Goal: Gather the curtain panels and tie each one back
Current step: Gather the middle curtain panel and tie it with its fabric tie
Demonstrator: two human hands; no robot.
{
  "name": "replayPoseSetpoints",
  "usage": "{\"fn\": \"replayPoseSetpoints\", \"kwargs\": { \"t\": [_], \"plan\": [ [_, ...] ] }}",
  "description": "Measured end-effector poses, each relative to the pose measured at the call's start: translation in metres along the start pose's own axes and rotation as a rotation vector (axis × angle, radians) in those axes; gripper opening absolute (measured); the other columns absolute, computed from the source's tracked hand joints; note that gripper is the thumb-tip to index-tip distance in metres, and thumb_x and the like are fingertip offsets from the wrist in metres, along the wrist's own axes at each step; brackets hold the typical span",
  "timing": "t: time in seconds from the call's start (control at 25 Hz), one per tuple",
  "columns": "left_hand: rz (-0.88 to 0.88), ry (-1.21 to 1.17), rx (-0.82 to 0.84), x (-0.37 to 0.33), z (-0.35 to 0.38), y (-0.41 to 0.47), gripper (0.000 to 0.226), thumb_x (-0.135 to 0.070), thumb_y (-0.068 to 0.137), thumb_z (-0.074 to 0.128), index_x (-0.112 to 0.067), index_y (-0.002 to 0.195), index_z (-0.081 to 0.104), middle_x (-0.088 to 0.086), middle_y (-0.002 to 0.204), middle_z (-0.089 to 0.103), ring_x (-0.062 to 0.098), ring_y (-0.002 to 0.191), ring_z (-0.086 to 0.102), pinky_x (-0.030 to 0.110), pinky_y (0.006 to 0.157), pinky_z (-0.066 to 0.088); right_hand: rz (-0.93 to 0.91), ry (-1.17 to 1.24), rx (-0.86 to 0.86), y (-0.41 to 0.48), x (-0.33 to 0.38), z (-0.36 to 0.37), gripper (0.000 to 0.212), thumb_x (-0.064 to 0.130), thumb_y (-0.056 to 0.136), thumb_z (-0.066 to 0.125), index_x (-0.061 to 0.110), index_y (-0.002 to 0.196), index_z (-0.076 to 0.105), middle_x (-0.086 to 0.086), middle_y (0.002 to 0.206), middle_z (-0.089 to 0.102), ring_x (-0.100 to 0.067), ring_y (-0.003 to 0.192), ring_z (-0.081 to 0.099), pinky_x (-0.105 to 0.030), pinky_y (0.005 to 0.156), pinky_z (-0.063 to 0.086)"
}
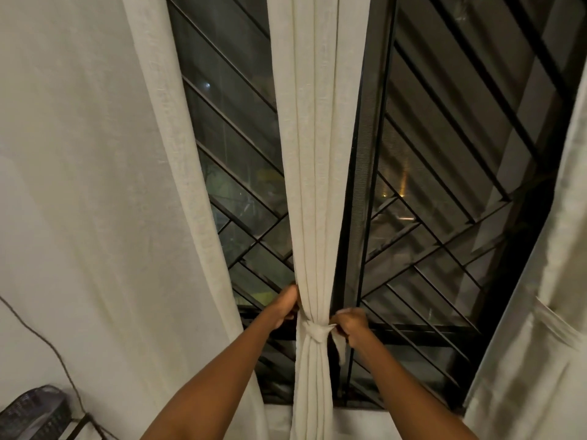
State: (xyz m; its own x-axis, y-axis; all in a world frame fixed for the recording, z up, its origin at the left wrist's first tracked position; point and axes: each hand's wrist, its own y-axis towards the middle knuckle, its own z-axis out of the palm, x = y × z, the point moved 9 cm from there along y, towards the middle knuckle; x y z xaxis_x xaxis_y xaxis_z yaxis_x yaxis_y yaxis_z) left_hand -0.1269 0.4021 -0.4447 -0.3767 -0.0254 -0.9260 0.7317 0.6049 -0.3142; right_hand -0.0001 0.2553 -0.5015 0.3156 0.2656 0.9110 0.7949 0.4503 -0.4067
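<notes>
The middle curtain panel [313, 154] hangs gathered before the barred window [444, 185] — cinched by a fabric tie [314, 332]. The left hand [286, 308] grips the folds just above it; the right hand [351, 323] fingers pinch the tie's loose end.

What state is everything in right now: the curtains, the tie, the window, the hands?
Middle curtain: gathered into a bunch, cinched by the tie.
Tie: wrapped round and knotted, one end hanging loose.
Left curtain: hanging loose, untied.
Right curtain: hanging, its own band slack.
Left hand: gripping the bunch.
Right hand: closed on the tie's end.
Window: uncovered, barred, dark outside.
</notes>
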Motion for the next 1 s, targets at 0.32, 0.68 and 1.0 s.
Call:
{"fn": "replayPoseSetpoints", "kwargs": {
  "t": [0.32, 0.68, 1.0],
  "plan": [
    [0.147, -0.055, 0.013, -0.011, 0.021, 0.021, 0.053, -0.010, 0.083, 0.060, -0.018, 0.135, 0.059, -0.003, 0.117, 0.073, 0.017, 0.110, 0.067, 0.032, 0.085, 0.059, 0.236, 0.388, 0.009, 0.018, -0.035, -0.036, 0.013, -0.009, 0.092, 0.060, 0.002, 0.090, 0.067, -0.012, 0.101, 0.064, -0.015, 0.075, 0.057, -0.019, 0.065, 0.053],
    [0.151, -0.240, -0.020, -0.023, 0.038, 0.039, 0.056, -0.038, 0.090, 0.067, -0.011, 0.137, 0.058, 0.003, 0.120, 0.073, 0.019, 0.108, 0.071, 0.037, 0.090, 0.061, -0.004, 0.161, -0.124, 0.044, 0.037, -0.050, 0.016, -0.008, 0.084, 0.066, 0.003, 0.095, 0.067, -0.020, 0.097, 0.071, -0.030, 0.084, 0.066, -0.041, 0.078, 0.060],
    [0.165, -0.246, 0.009, -0.037, 0.049, 0.026, 0.027, -0.024, 0.100, 0.063, -0.013, 0.125, 0.068, 0.000, 0.113, 0.075, 0.014, 0.106, 0.071, 0.034, 0.093, 0.059, -0.042, 0.370, 0.323, 0.034, 0.080, 0.009, 0.021, 0.008, 0.097, 0.065, -0.007, 0.111, 0.067, -0.024, 0.098, 0.072, -0.038, 0.091, 0.070, -0.052, 0.083, 0.061]
  ]
}}
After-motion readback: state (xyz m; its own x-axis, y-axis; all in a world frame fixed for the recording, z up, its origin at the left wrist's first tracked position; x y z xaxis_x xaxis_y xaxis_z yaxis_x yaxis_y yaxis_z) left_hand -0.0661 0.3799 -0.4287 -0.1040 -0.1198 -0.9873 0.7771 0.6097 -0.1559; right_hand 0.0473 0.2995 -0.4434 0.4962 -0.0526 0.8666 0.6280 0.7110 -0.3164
